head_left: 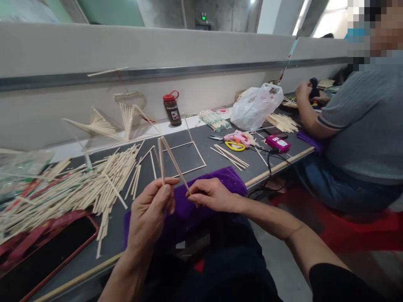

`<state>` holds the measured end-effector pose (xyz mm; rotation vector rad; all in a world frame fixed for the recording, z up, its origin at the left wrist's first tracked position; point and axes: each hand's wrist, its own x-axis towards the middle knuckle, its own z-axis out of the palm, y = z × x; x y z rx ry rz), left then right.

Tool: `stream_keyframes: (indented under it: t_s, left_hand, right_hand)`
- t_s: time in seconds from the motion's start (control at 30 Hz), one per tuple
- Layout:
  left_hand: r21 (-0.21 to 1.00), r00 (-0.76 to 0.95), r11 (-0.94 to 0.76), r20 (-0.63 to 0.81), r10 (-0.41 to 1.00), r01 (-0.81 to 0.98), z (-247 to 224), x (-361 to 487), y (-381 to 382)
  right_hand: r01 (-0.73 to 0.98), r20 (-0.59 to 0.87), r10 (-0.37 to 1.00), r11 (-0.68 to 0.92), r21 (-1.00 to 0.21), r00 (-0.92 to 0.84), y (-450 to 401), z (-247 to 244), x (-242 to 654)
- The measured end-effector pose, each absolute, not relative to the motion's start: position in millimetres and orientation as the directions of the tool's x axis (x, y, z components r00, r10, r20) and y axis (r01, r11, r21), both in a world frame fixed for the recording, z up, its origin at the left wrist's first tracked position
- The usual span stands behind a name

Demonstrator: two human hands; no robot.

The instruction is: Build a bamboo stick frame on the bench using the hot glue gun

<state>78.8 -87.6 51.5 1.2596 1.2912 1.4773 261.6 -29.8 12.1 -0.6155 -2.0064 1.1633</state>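
Observation:
My left hand (154, 205) pinches upright wooden sticks (161, 161) between thumb and fingers, over the table's front edge. Just to its right, my right hand (210, 195) is closed on the lower end of a slanting wooden stick (176, 162), whose top meets the upright ones. Both hands are above a purple cloth (231, 179). Behind them a square outline of sticks (198, 153) lies on the dark table (217, 165). A large pile of loose sticks (116, 176) spreads to the left of my left hand.
A phone (53, 256) lies front left. Fan-shaped stick pieces (97, 125) and a red-capped bottle (172, 110) are at the back. To the right are yellow-handled scissors (234, 145), a pink glue gun (237, 137), a magenta box (277, 143), a plastic bag (256, 107) and a seated person (368, 113).

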Motion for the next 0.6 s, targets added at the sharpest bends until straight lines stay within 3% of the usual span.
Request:
stream_keyframes:
  t_s: [0.17,0.43,0.5,0.6]
  left_hand:
    - [0.978,-0.025,-0.144,0.149,0.988,0.149,45,105,-58]
    - [0.991,0.143,-0.079,0.063,0.988,0.104,46,126,-17]
    - [0.998,0.088,-0.037,0.032,0.996,0.046,47,130,-8]
    - [0.998,-0.006,-0.006,0.005,1.000,-0.065,45,132,7]
  right_hand:
    - [0.082,0.391,0.661,0.565,-0.821,-0.640,-21,5,278]
    - [0.148,0.301,0.777,0.447,-0.882,-0.553,-18,-10,298]
    - [0.237,0.298,0.746,0.518,-0.822,-0.596,-13,-7,310]
    - [0.498,0.325,0.768,0.616,-0.610,-0.552,11,6,344]
